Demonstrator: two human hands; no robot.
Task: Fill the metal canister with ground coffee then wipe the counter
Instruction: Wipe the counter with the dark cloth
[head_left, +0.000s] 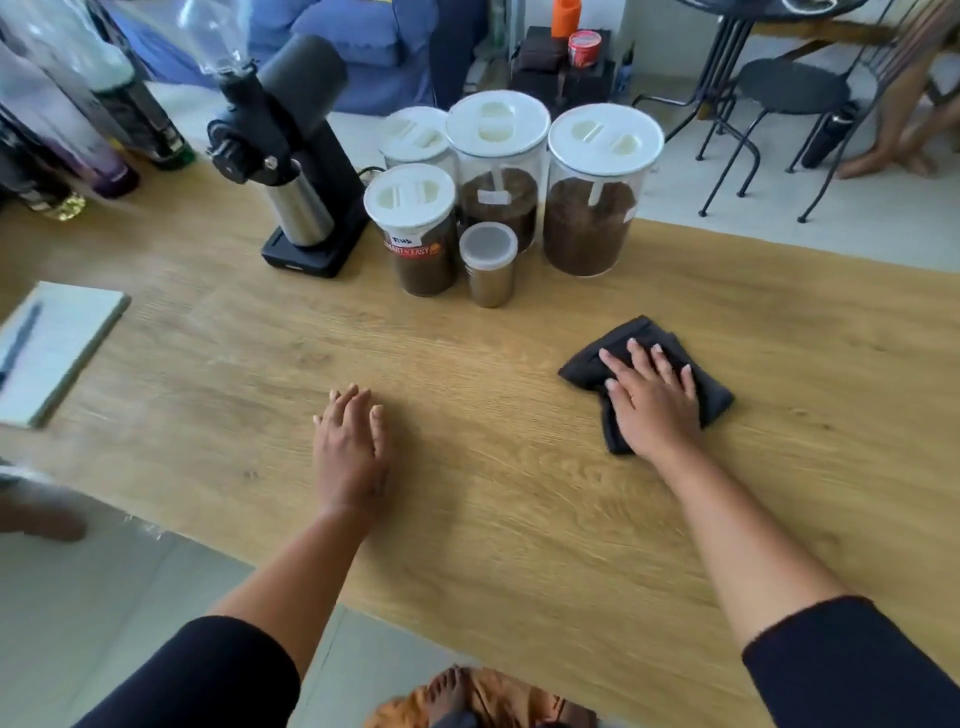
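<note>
A small metal canister (489, 270) with a clear lid stands on the wooden counter (493, 499), in front of the coffee jars. My right hand (649, 400) presses flat, fingers spread, on a folded black cloth (711, 395) to the right of centre. My left hand (350, 447) rests palm down on the bare counter, holding nothing. A black coffee grinder (291, 156) with a steel cup (298, 205) under its spout stands at the back left of the jars.
Several clear jars with white lids (592, 192) hold ground coffee behind the canister. A notepad with a pen (52, 348) lies at the left edge. Bottles (104, 114) stand at the far left. Chairs, a table and a person's legs are beyond the counter.
</note>
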